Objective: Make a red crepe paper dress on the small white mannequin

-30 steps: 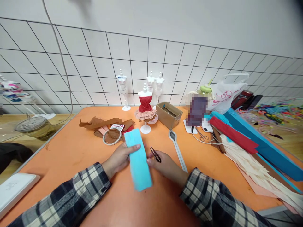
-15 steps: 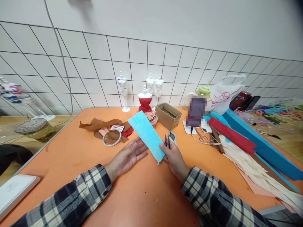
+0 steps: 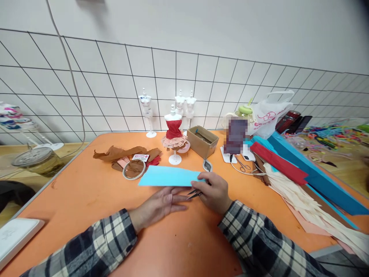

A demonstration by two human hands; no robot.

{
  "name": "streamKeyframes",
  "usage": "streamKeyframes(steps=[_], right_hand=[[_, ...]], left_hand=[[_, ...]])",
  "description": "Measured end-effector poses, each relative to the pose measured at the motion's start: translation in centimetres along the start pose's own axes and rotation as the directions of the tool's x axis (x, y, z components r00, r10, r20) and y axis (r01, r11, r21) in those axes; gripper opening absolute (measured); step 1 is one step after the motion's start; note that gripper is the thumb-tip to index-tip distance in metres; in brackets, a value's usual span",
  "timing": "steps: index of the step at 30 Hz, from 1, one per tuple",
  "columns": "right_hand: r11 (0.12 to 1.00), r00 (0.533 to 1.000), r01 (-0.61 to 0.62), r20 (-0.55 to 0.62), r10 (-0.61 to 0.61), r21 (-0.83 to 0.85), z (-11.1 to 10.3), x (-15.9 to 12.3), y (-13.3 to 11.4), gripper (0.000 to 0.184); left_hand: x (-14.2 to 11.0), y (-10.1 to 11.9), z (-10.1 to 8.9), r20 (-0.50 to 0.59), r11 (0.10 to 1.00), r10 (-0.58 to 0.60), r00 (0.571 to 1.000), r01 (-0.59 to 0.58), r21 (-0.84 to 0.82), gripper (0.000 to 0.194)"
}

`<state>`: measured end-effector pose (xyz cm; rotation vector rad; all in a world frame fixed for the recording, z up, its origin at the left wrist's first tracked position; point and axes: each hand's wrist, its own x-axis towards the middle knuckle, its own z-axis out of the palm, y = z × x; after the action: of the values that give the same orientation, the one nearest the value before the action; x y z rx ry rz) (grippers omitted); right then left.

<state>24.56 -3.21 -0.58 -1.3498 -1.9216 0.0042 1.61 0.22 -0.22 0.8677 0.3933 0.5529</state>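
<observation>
My right hand (image 3: pixel 213 191) is closed on one end of a folded light-blue sheet of crepe paper (image 3: pixel 170 177). A dark tool with two pointed tips (image 3: pixel 195 194), like small snips or tweezers, sticks out of the same hand towards the left. My left hand (image 3: pixel 161 206) lies just below the sheet's near edge, palm turned inward, fingers stretched out and holding nothing. Its fingertips are close to the tool's points; whether they touch I cannot tell. Beyond the sheet stands a small white dress form (image 3: pixel 174 129) in a red top and a ruffled pink skirt.
Brown paper scraps (image 3: pixel 121 153) and a round hoop (image 3: pixel 134 169) lie left. A cardboard box (image 3: pixel 202 141) stands behind my right hand. Further right are a phone (image 3: pixel 236 134), scissors (image 3: pixel 243 165), a cable and paper strips (image 3: pixel 296 188). A white device (image 3: pixel 20 238) sits front left.
The blue sheet has swung down from a slanted hold to nearly level, its free end now to the left. The tool's tips have turned from upward to leftward, and the dress form shows fully.
</observation>
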Motion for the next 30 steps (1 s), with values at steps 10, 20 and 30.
streamKeyframes(steps=[10, 20, 30], right_hand=[[0.94, 0.993, -0.12, 0.04, 0.114, 0.32, 1.2, 0.1, -1.5, 0.032], [0.184, 0.727, -0.64, 0.511, 0.458, 0.746, 2.8, 0.7, -3.0, 0.049], [0.315, 0.818, -0.487, 0.299, 0.491, 0.815, 4.1, 3.2, -2.2, 0.034]], left_hand=[[1.3, -1.1, 1.8, -0.431, 0.942, 0.277, 0.859, -0.331, -0.053, 0.044], [1.2, -2.5, 1.2, -0.337, 0.948, 0.318, 0.886, -0.302, 0.1, 0.055], [2.5, -0.3, 0.2, -0.581, 0.897, 0.434, 0.689, -0.273, 0.347, 0.036]])
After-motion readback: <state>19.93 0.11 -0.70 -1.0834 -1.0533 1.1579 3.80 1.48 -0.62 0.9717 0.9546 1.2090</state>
